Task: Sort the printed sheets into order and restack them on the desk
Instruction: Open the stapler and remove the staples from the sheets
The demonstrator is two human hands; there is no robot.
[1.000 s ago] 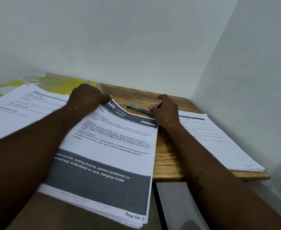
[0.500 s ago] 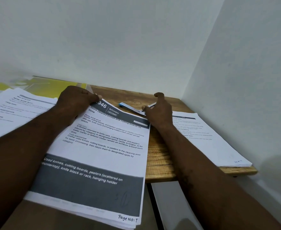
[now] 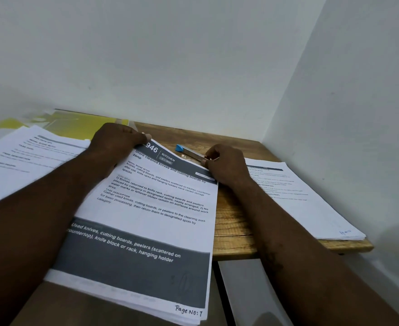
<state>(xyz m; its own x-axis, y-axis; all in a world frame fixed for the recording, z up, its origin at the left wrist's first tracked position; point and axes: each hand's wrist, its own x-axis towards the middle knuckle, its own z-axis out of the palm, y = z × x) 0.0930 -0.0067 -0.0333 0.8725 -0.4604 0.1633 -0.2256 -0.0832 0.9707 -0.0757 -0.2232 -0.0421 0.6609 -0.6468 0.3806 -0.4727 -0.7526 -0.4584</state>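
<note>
Printed sheets [image 3: 146, 208] mid-sort, page 7 uppermost; left hand [image 3: 117, 143] and right hand [image 3: 226, 164] curl fingers round the far corners; next, probably, placing by number.

The wooden desk [image 3: 233, 222] bears three paper stacks [image 3: 151, 208], a yellow folder [image 3: 83, 125] and a blue-capped tool [image 3: 189, 152].

The worktop [image 3: 236, 222] is wood with a rough-looking grain and a matt finish, and the printed sheets [image 3: 151, 208] on it are smooth matt paper with grey ink bands. The slim tool [image 3: 189, 152] has a shiny metal body and a blue plastic end. The yellow folder [image 3: 83, 124] looks like glossy plastic, and the walls [image 3: 193, 55] are matt white.
</note>
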